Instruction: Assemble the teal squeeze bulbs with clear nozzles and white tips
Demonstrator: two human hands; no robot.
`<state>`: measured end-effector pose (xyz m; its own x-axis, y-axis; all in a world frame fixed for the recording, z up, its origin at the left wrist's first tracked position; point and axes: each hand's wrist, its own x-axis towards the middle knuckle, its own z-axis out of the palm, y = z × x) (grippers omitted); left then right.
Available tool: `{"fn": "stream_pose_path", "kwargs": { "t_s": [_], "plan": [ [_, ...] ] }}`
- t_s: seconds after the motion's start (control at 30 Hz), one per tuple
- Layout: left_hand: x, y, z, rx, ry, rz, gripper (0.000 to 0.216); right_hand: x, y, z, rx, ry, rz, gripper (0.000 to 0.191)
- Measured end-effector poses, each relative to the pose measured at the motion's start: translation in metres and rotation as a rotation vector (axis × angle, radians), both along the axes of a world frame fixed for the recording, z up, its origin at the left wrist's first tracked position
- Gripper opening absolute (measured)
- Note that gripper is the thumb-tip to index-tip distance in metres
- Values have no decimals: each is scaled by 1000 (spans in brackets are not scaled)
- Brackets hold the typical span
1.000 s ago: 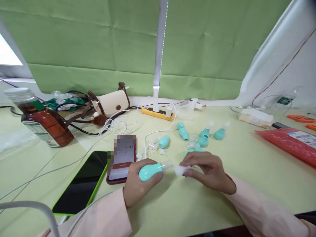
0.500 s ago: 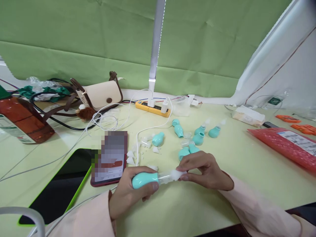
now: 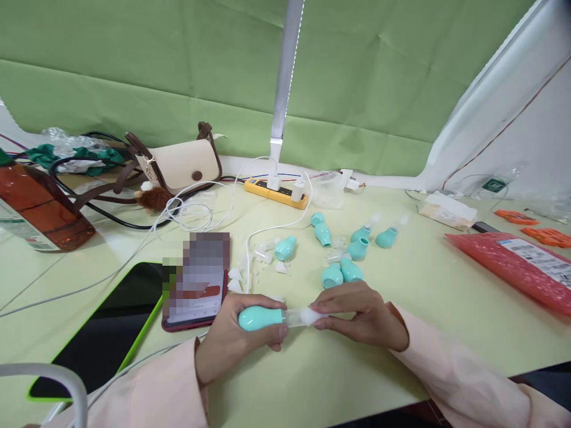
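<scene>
One head-worn view faces forward and down — close over hands (image 3: pixel 363 315) and table (image 3: pixel 428 279).

- The left hand (image 3: pixel 223 336) is curled in a grip, thumb on the near side, pointing finger on the far side.
- The right hand (image 3: pixel 368 315) pinches with its thumb and pointing finger, tips toward the left hand.
- Both hands are close but do not touch.
- The right arm (image 3: pixel 482 371) comes in over the near edge of the table (image 3: pixel 321 380).
- The left arm (image 3: pixel 156 386) slants in from the near left.
- Pink sleeves (image 3: pixel 428 339) reach both wrists.
</scene>
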<state>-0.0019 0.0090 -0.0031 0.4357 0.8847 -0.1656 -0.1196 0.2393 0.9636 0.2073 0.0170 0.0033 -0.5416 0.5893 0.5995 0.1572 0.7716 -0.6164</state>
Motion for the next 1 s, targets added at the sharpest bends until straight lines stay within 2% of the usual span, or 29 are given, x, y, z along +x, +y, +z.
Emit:
{"fn": "stream_pose_path", "kwargs": {
  "t_s": [0.13, 0.37, 0.63, 0.77, 0.93, 1.0],
  "plan": [
    [-1, -1, -1, 96, 63, 15, 24, -4, 0, -5, -186, 100, 18, 30],
    [0, -6, 3, 125, 107, 54, 22, -4, -1, 0, -458, 24, 51, 17],
    [-1, -6, 0, 250, 217, 105, 23, -5, 0, -1, -544, 82, 100, 17],
    [-3, -5, 2, 315, 302, 107, 26, -6, -1, 2, -556, 130, 79, 19],
    [-2, -5, 2, 294, 297, 78, 33, -6, 1, 4, -663, 230, 90, 19],
    [-1, -4, 1, 271, 295, 78, 31, -6, 1, 4, -701, 223, 40, 15]
  ]
}}
